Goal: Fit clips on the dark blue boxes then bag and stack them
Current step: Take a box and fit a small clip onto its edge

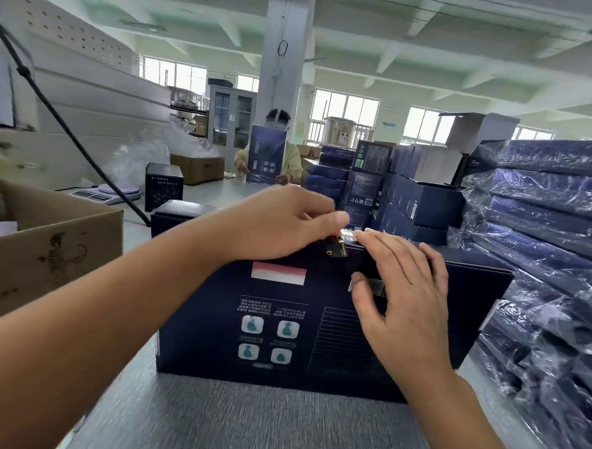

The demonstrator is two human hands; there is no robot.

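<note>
A dark blue box [277, 324] stands upright on the grey table [247, 424] in front of me, its printed face toward me. A small gold and black clip [335, 250] sits at the middle of its top edge. My left hand [281, 220] pinches that clip from above with thumb and fingers. My right hand [400, 281] lies flat against the box's upper right face, fingers spread, thumb over a barcode label. To the right rises a stack of bagged dark blue boxes [549, 240].
An open cardboard carton [52, 249] stands at the left. Unbagged dark blue boxes [406, 201] are piled behind the work box. A person [273, 156] across the table holds another blue box. A scale [108, 192] and a black cable [57, 115] are at the left.
</note>
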